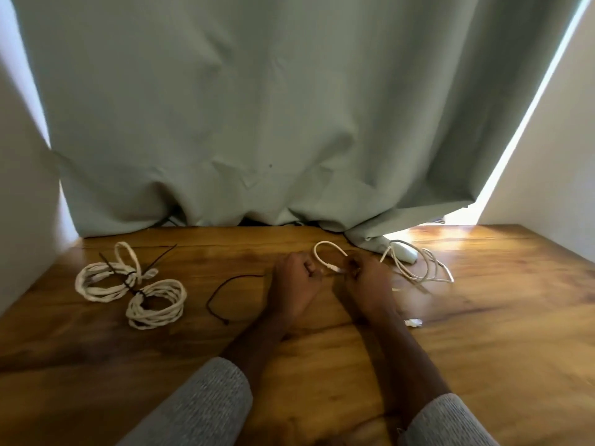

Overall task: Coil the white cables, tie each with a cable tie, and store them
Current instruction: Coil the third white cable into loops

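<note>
**Inspector:** Wooden tabletop, green curtain hanging behind it. Report the finished work.

**Assistant:** Two coils lie at the left, touching each other, each bound with a dark tie. Judged done, apart from storing.

**Inspector:** And the work in hand?

**Assistant:** A third cable lies mostly loose at the right, near the curtain hem, beside a small white block. Its near end forms one loop between the hands. The left hand is curled round the cable by the plug; the right hand pinches it just beside. Coiling looks barely begun.

**Inspector:** Is a tie ready?

**Assistant:** One spare tie rests on the tabletop, just left of the left hand, unused.

**Inspector:** Remaining?

**Assistant:** By my judgement: coil this cable, tie it, store all three. No storage place is in view.
</note>
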The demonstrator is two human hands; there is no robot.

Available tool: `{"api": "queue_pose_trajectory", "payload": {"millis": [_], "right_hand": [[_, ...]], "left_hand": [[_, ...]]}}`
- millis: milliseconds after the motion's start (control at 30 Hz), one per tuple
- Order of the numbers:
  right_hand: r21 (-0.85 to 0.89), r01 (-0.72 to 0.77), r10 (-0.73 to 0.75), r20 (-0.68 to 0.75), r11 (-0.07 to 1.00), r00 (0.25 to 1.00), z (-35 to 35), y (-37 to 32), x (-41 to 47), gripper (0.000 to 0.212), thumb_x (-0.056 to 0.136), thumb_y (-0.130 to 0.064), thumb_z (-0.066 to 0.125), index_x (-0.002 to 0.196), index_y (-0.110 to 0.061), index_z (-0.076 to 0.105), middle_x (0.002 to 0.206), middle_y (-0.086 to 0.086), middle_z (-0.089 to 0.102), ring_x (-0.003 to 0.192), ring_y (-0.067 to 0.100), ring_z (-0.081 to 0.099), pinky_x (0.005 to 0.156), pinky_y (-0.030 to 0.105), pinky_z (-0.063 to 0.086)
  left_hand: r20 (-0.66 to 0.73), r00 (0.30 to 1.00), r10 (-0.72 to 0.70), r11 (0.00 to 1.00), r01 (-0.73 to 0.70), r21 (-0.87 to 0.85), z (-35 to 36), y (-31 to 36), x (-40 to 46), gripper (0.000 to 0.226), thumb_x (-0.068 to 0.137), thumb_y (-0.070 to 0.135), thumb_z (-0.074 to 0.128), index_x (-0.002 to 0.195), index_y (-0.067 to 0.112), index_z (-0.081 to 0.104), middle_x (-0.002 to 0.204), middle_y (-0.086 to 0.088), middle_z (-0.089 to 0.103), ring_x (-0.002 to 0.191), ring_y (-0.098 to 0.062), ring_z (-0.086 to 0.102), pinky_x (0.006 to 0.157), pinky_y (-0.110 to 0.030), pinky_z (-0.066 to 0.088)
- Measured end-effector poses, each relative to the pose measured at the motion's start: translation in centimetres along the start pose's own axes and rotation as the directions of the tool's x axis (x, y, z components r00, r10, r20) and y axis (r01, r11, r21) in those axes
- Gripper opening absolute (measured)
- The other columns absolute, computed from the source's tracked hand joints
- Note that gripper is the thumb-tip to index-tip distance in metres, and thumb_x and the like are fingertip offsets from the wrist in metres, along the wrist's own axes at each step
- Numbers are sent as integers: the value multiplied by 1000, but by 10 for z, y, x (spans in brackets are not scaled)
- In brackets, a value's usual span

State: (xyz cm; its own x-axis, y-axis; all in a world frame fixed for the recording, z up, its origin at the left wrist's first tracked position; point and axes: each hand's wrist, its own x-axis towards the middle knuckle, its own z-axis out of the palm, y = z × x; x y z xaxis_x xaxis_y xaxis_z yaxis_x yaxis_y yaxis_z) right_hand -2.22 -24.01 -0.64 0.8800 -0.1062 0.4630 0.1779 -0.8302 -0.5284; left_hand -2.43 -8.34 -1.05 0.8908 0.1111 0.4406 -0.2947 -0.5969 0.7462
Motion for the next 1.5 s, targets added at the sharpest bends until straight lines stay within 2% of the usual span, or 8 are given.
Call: {"api": "queue_pose_trajectory", "payload": {"millis": [333, 567, 767, 867, 1100, 1233, 1333, 1500], "right_hand": [[-154, 83, -58, 157, 985, 986, 30, 1, 25, 15, 87, -25, 65, 98, -19, 73, 97, 7, 72, 88, 26, 70, 73, 33, 56], [296, 82, -152, 222, 952, 963, 22, -28, 12, 13, 93, -25, 65, 83, -26, 72, 73, -7, 71, 63, 9, 68, 56, 36, 59], [156, 293, -255, -221, 943, 941, 15, -23, 21, 23, 90, -19, 61, 109, -15, 72, 103, 0, 71, 89, 1, 56, 78, 27, 51], [230, 336, -337, -38, 913, 941, 14, -17, 22, 35, 95, -23, 54, 129, -20, 60, 120, -2, 67, 108, 5, 61, 90, 30, 52], [84, 354, -361, 339, 931, 869, 17, -19, 11, 18, 91, -25, 69, 108, -23, 62, 90, -12, 67, 78, 4, 66, 64, 23, 55], [-167, 481, -346, 500, 861, 794, 14, -24, 7, 13, 100, -33, 51, 98, -22, 58, 85, -7, 62, 76, 13, 63, 64, 26, 52], [-211, 520, -347, 537, 828, 769, 12, -29, 4, 24, 97, -40, 51, 108, -21, 60, 96, 1, 68, 84, 17, 65, 77, 39, 58], [-92, 610, -518, 438, 787, 734, -9, -46, 1, 24, 85, -49, 55, 83, -27, 65, 70, -12, 56, 62, 4, 48, 55, 18, 33]], "left_hand": [[0, 986, -169, 973, 167, -158, 20, -24, 22, 15, 87, 21, 72, 76, 14, 65, 71, 0, 67, 66, -16, 64, 58, -28, 52], [179, 917, -356, 786, 398, -473, 19, -33, 39, 31, 97, 30, 60, 81, 6, 72, 78, -11, 74, 74, -27, 73, 70, -40, 60], [481, 852, -208, 372, 523, -767, -2, -23, 34, 28, 104, 19, 40, 91, 6, 61, 61, -2, 50, 56, -17, 50, 57, -33, 46], [679, 729, 90, 163, 661, -732, -18, -12, 31, 34, 101, 34, 37, 95, 8, 59, 49, 6, 30, 41, -8, 29, 46, -25, 25], [674, 702, 232, 364, 580, -729, -26, 5, 23, 50, 104, 38, 35, 129, 3, 60, 44, 4, 30, 33, -7, 26, 40, -23, 22], [597, 784, 170, 186, 569, -801, -32, 2, 30, 49, 104, 31, 37, 140, 0, 44, 91, -16, 72, 81, -28, 72, 67, -34, 56], [550, 825, 133, 32, 551, -834, -34, -1, 35, 45, 106, 27, 31, 142, 1, 39, 132, -22, 62, 119, -31, 63, 89, -43, 56], [500, 866, -2, 149, 494, -856, -25, -3, 38, 41, 107, 27, 31, 140, 4, 40, 129, -18, 64, 119, -28, 63, 97, -45, 52]]}}
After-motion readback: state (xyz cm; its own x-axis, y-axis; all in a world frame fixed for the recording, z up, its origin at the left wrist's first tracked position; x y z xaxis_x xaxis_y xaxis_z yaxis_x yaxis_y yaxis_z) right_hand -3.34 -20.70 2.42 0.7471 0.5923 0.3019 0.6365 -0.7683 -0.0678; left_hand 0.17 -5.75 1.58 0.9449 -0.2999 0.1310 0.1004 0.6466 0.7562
